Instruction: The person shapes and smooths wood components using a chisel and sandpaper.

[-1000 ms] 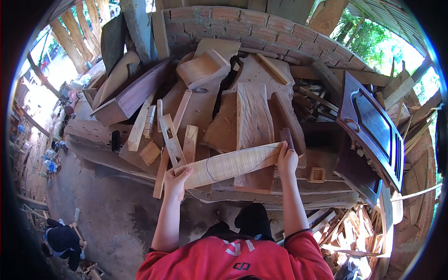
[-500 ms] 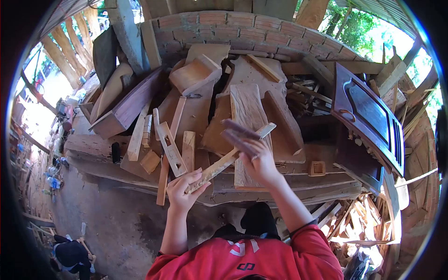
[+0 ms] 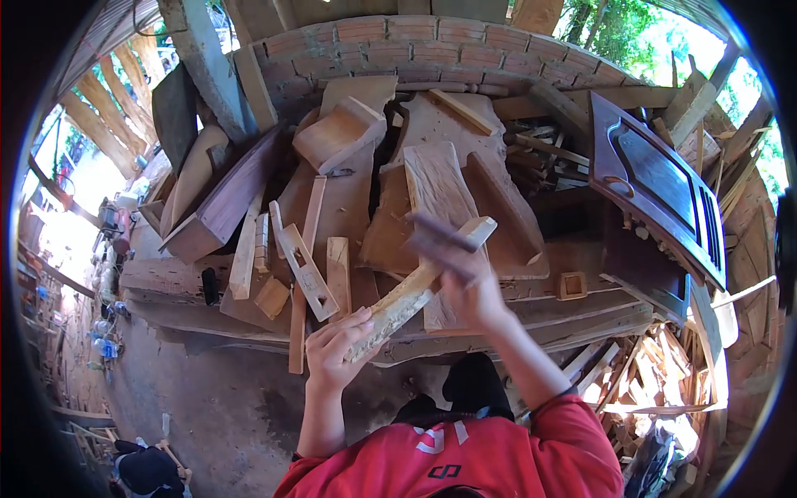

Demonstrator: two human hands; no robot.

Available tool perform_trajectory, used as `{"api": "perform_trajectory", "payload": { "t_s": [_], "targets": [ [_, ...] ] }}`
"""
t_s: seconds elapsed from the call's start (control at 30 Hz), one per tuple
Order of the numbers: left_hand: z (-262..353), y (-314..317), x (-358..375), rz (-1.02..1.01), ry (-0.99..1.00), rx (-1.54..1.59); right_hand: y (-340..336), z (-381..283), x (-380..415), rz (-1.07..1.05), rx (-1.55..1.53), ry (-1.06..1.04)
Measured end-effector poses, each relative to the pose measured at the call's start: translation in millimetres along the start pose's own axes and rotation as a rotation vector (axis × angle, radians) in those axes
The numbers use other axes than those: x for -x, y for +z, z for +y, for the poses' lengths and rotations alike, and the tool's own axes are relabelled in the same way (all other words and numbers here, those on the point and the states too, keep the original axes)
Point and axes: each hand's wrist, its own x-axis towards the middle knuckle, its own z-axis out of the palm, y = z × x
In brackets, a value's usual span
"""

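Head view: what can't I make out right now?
All in the head view:
Dark object in the right hand: blurred, type unclear.
Held board: underside faces away from the camera; left hand covers part of its near end.
Co-worker: cut off by the bottom edge, work too small to tell.

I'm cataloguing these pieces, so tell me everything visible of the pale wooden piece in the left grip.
The pale wooden piece is long and narrow, seen mostly edge-on, with a rough-looking, mottled edge. It slants away to the right above the wood slabs. The left grip holds its near end. The blurred right grip, holding a dark block, overlaps it toward the far end; contact is unclear.
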Motion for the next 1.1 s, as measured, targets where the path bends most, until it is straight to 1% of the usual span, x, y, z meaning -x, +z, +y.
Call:
{"api": "perform_trajectory", "payload": {
  "t_s": [0.07, 0.13, 0.2, 0.27, 0.3, 0.33, 0.37, 0.4, 0.43, 0.47, 0.5, 0.53, 0.6, 0.67, 0.73, 0.8, 0.83, 0.87, 0.9, 0.93, 0.97, 1.0, 1.03, 1.07, 1.1],
  "targets": [
    [-3, 0, 0, -0.009, 0.014, 0.002, 7, -31, 18, -0.083, 0.033, -0.068],
    [-4, -1, 0, -0.027, 0.028, 0.002, 3, -18, 19, -0.119, -0.025, -0.004],
    [-3, -2, -1, -0.028, 0.018, -0.013, -14, -5, -4, -0.089, -0.109, 0.027],
    [-3, -2, -1, -0.024, 0.033, -0.012, -19, 33, 4, 0.042, -0.017, 0.364],
    [-3, -1, 0, -0.019, 0.044, -0.009, -15, 49, 6, 0.049, -0.012, 0.366],
    [-2, -1, 0, -0.021, 0.050, -0.001, -11, 63, 7, 0.079, 0.134, 0.367],
    [1, -2, -1, -0.005, -0.004, -0.008, -12, 73, 10, 0.106, 0.283, 0.366],
    [2, -1, 0, 0.012, -0.061, -0.016, -14, 38, -4, 0.004, 0.012, 0.595],
    [1, 0, 2, 0.012, -0.058, -0.009, -1, 25, -9, 0.136, -0.035, 0.116],
    [-2, 1, 4, 0.014, -0.045, -0.005, 5, -5, -7, 0.032, -0.098, 0.110],
    [-4, 2, 4, 0.015, -0.033, -0.001, 19, -12, 13, -0.018, -0.113, 0.032],
    [-3, 2, 3, 0.012, -0.032, 0.004, 15, -37, 14, -0.094, -0.037, -0.070],
    [-2, -1, 3, -0.026, 0.004, -0.047, 13, -26, 18, -0.176, -0.065, -0.085],
    [-2, -2, 1, -0.025, 0.023, -0.049, -5, -16, -8, -0.034, -0.184, -0.054],
    [0, -2, -1, -0.012, 0.045, -0.051, -16, 24, -5, 0.099, -0.004, 0.191],
    [4, -2, -3, -0.015, 0.075, -0.047, -16, 76, 17, 0.204, 0.181, 0.416],
    [4, 0, -2, -0.009, 0.077, -0.044, -11, 74, 12, 0.272, 0.289, 0.366],
    [2, 2, 1, 0.011, 0.031, -0.031, -4, 65, 14, 0.239, 0.189, 0.385],
    [2, 3, 4, 0.026, -0.017, -0.016, -12, 12, -2, 0.190, 0.016, 0.353],
    [2, 3, 4, 0.025, -0.016, -0.012, -5, -6, -6, 0.172, -0.073, 0.111],
    [2, 2, 3, 0.019, -0.017, -0.019, -2, -28, -9, 0.083, -0.228, 0.002],
    [2, 2, 3, 0.009, -0.020, -0.027, 6, -38, 6, 0.039, -0.133, -0.101],
    [2, 1, 4, -0.010, -0.036, -0.025, 12, -41, 22, -0.028, -0.047, -0.090],
    [2, 1, 5, -0.016, -0.038, -0.025, 11, -32, 23, -0.026, -0.050, -0.084],
    [2, 1, 6, -0.016, -0.062, -0.006, 5, -28, 8, -0.005, -0.191, -0.116]
  ]
}}
